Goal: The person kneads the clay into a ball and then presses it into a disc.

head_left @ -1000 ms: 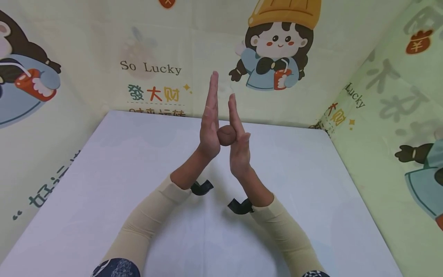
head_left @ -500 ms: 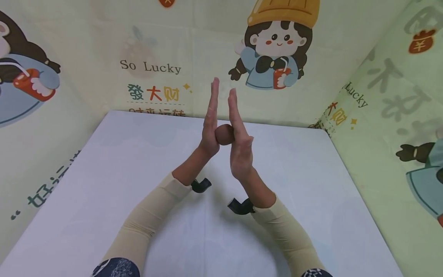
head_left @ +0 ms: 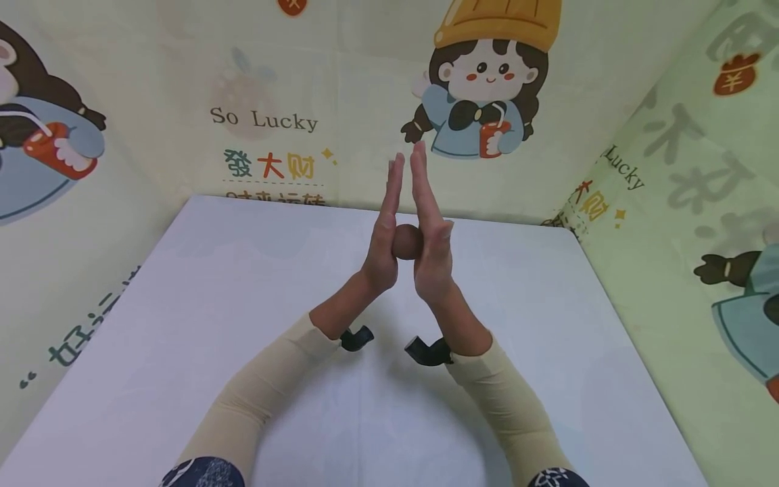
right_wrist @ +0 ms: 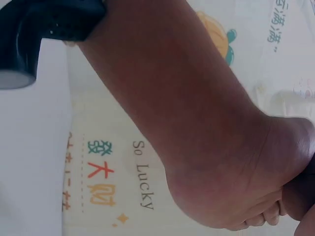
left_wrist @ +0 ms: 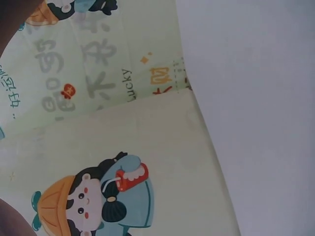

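A smooth brown ball (head_left: 408,242), which looks like modelling clay, sits between the two palms, raised over the table in the head view. My left hand (head_left: 382,247) stands upright against its left side, fingers straight and pointing up. On the other side my right hand (head_left: 434,260) presses its palm to the ball, its fingers also straight. In the right wrist view the left hand (right_wrist: 226,182) shows from close by, with part of the dark ball (right_wrist: 298,196) at the right edge. The left wrist view catches only dark blurred bits at its left side.
A white table (head_left: 243,270) lies under the arms. Pale printed cloth walls (head_left: 359,88) with cartoon figures and lettering enclose it at the back and both sides. Black curved camera mounts, one on the left wrist (head_left: 357,338) and one on the right wrist (head_left: 429,352), stick inward.
Both hands slide against each other: the left moves back toward me, the right moves forward, and the ball rolls between them. Hands and ball have also shifted slightly right. The ball's crease no longer shows.
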Tool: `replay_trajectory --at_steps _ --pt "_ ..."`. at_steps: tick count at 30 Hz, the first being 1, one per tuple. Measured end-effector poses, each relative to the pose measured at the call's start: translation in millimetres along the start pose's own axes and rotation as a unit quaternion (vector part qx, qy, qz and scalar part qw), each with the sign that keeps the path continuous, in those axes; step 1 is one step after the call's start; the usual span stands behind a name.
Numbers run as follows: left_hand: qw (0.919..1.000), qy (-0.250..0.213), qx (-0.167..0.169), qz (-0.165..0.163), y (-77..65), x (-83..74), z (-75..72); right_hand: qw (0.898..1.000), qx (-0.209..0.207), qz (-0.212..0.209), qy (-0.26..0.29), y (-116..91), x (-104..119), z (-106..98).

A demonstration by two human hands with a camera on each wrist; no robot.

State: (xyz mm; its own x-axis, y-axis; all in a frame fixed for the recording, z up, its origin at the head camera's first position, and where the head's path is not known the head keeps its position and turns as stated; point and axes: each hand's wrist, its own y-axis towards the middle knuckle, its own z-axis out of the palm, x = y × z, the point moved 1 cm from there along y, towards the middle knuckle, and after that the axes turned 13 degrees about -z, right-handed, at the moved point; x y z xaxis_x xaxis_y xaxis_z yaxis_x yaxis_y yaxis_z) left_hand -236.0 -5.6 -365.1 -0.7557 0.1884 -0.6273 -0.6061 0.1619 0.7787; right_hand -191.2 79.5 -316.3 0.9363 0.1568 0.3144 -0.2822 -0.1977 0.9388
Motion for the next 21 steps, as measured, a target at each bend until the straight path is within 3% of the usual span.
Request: replay_trajectory --at_steps 9,21 --pt "0.9997 -0.020 0.007 -0.013 -2.0 -17.8 4.4 1.000 -0.006 0.011 0.008 0 -13 -6" --pt "0.9968 -0.074 -0.006 -0.029 12.8 -48.0 2.6 1.000 -0.012 0.019 0.012 -10 -26 -4"
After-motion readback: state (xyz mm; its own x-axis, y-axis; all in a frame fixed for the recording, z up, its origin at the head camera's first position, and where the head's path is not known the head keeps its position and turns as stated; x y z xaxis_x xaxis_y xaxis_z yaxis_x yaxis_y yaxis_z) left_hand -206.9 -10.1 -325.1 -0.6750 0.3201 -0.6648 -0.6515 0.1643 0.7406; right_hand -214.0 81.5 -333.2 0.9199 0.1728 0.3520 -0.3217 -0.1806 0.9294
